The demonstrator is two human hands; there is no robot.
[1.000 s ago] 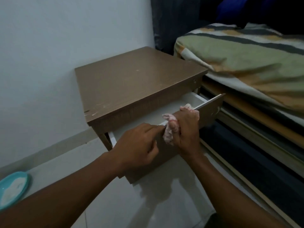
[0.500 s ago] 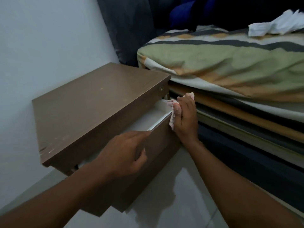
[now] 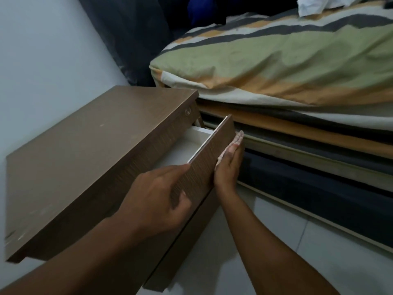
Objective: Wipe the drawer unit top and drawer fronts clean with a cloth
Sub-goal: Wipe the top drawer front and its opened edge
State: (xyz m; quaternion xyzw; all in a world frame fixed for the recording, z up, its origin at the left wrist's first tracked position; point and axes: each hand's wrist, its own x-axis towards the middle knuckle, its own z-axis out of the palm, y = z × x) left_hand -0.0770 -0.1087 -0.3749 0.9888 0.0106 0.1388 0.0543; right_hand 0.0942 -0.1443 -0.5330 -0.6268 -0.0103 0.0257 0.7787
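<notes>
I see a brown drawer unit (image 3: 95, 156) standing against a white wall (image 3: 42, 60). Its top drawer is pulled out, showing a white inside. My left hand (image 3: 157, 196) grips the top edge of the drawer front (image 3: 208, 158), fingers reaching over the edge and thumb on the outer face. My right hand (image 3: 228, 167) lies flat, fingers straight and together, pressing a pale pinkish cloth (image 3: 238, 138) against the outer face near the front's right end. A bed (image 3: 276, 60) with striped green, orange and grey bedding stands just beside the unit's right side.
</notes>
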